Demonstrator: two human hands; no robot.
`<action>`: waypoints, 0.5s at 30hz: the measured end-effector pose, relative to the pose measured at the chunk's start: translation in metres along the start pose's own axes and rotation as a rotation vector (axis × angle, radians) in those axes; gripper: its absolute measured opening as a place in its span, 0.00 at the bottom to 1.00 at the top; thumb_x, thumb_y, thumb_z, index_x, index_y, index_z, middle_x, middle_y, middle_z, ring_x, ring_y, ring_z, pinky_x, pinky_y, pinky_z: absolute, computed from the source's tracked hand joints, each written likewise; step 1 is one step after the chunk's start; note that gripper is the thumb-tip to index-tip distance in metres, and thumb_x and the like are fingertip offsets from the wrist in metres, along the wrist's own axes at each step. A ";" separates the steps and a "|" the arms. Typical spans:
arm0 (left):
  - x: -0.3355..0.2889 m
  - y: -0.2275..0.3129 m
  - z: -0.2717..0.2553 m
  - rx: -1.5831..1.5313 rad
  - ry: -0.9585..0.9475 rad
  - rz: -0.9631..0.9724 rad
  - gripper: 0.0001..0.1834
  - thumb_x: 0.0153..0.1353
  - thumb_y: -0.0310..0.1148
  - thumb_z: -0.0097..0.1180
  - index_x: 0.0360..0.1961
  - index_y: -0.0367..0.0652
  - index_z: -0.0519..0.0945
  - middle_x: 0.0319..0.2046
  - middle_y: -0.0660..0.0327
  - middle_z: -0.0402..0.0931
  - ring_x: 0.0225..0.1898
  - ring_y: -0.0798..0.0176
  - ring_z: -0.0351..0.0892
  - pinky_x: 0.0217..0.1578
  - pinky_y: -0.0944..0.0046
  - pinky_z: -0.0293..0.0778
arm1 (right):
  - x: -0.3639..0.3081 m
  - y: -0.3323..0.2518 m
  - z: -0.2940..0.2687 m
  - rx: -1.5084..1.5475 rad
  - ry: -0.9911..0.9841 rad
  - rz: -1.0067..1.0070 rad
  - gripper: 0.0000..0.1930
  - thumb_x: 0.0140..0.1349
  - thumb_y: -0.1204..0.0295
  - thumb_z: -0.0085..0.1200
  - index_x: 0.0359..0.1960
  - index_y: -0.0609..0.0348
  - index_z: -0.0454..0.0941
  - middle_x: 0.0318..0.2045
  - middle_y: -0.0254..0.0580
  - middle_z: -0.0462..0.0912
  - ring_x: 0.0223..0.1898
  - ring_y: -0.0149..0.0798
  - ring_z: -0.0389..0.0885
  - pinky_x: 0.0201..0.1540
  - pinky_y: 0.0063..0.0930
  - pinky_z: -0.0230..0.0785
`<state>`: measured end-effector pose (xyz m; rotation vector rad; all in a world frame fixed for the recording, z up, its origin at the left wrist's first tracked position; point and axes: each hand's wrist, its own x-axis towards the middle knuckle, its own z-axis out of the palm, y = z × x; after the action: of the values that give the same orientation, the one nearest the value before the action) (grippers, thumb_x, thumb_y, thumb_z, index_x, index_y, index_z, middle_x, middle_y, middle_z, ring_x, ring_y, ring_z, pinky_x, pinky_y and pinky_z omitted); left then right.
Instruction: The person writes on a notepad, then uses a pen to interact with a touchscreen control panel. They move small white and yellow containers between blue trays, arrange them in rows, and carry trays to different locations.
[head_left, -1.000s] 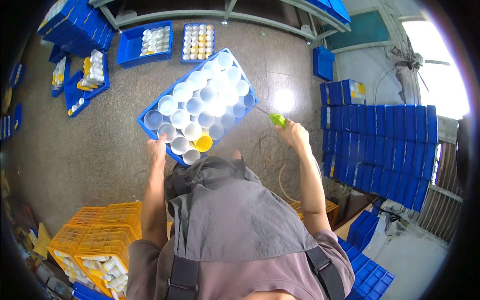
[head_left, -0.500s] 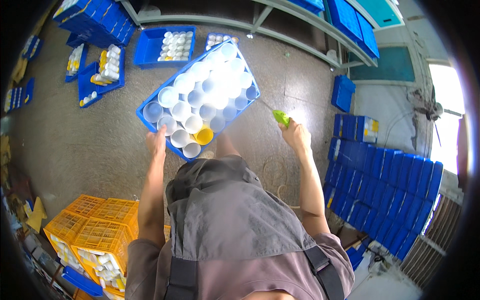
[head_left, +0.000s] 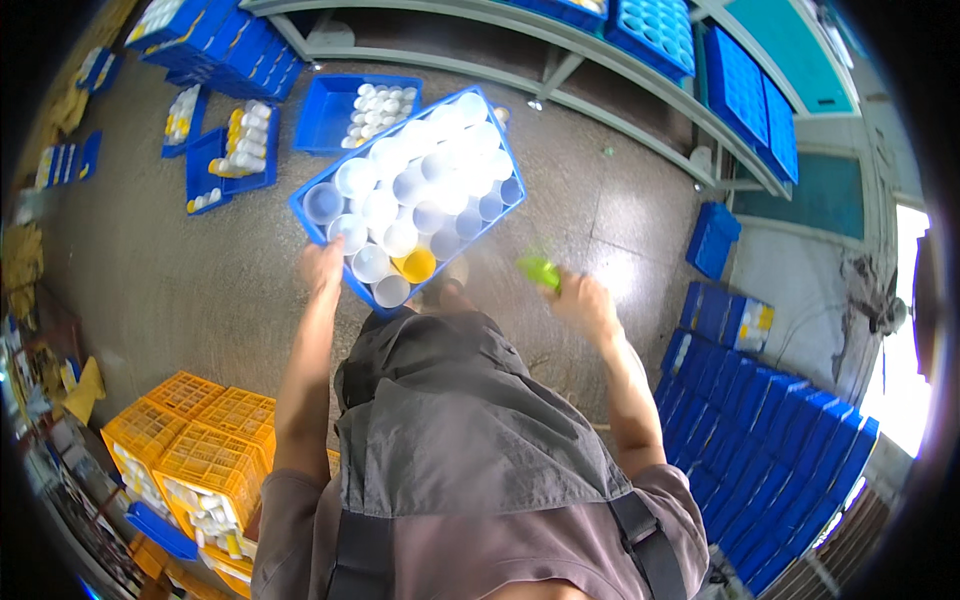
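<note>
A blue crate (head_left: 456, 254) hangs tilted in front of me, filled with rows of round, open-topped white containers (head_left: 379, 209). One yellow container (head_left: 420, 264) sits among them near the closest corner. My left hand (head_left: 322, 266) is closed on the crate's left edge, thumb over the rim. My right hand (head_left: 585, 305), apart from the crate on its right, is closed around a tool with a bright green handle (head_left: 539, 271). Motion smears the tool, and its working end cannot be made out. Glare washes out the containers at the crate's far end.
Blue crates with white and yellow containers (head_left: 245, 150) lie on the floor at the far left. A metal rack (head_left: 600, 70) runs along the back. Stacked yellow crates (head_left: 205, 455) stand at the near left; a large stack of blue crates (head_left: 760, 440) fills the right.
The green-handled tool has swung nearer to me and slightly left in my right hand. Its thin shaft, earlier reaching to the crate's right corner, no longer shows. My left hand keeps its hold.
</note>
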<state>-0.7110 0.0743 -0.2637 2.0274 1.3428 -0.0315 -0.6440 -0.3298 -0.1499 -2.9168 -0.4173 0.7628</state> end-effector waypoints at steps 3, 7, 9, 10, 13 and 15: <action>0.022 0.022 0.007 0.060 -0.038 0.004 0.22 0.52 0.44 0.61 0.39 0.34 0.84 0.35 0.40 0.83 0.41 0.39 0.83 0.45 0.48 0.76 | -0.006 -0.028 -0.019 0.090 -0.105 -0.207 0.21 0.64 0.54 0.54 0.46 0.61 0.77 0.23 0.58 0.82 0.28 0.60 0.84 0.31 0.50 0.76; 0.054 0.040 0.006 0.002 -0.018 0.025 0.22 0.51 0.42 0.59 0.42 0.37 0.83 0.38 0.40 0.82 0.44 0.38 0.82 0.47 0.48 0.75 | 0.012 -0.062 -0.054 0.115 0.042 -0.158 0.19 0.64 0.56 0.56 0.43 0.62 0.76 0.19 0.57 0.80 0.24 0.60 0.82 0.28 0.48 0.75; 0.077 0.048 0.001 0.001 -0.013 0.002 0.23 0.50 0.41 0.58 0.45 0.37 0.82 0.40 0.41 0.82 0.45 0.39 0.82 0.47 0.48 0.75 | 0.019 -0.077 -0.074 0.214 0.100 -0.184 0.18 0.63 0.58 0.57 0.41 0.62 0.76 0.17 0.56 0.79 0.22 0.59 0.82 0.26 0.47 0.74; 0.089 0.053 -0.001 -0.010 -0.022 -0.001 0.23 0.50 0.41 0.58 0.45 0.38 0.82 0.40 0.41 0.82 0.45 0.39 0.82 0.47 0.48 0.75 | 0.023 -0.087 -0.082 0.180 0.099 -0.188 0.17 0.63 0.58 0.57 0.41 0.62 0.75 0.16 0.56 0.79 0.22 0.58 0.81 0.25 0.47 0.74; 0.129 0.067 -0.009 -0.005 -0.064 -0.004 0.24 0.50 0.41 0.58 0.46 0.38 0.82 0.41 0.42 0.82 0.45 0.39 0.82 0.48 0.48 0.75 | 0.042 -0.121 -0.103 0.113 0.101 -0.189 0.17 0.63 0.59 0.57 0.40 0.62 0.75 0.15 0.55 0.78 0.20 0.57 0.81 0.24 0.46 0.73; 0.162 0.078 -0.017 0.013 -0.074 0.007 0.24 0.50 0.41 0.59 0.46 0.38 0.81 0.41 0.42 0.82 0.45 0.38 0.81 0.48 0.47 0.75 | 0.060 -0.146 -0.116 0.126 0.108 -0.178 0.17 0.64 0.59 0.57 0.40 0.62 0.75 0.15 0.54 0.78 0.20 0.57 0.81 0.24 0.46 0.73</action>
<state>-0.5782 0.1959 -0.2707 2.0214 1.2930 -0.1115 -0.5710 -0.1756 -0.0532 -2.7423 -0.5855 0.5812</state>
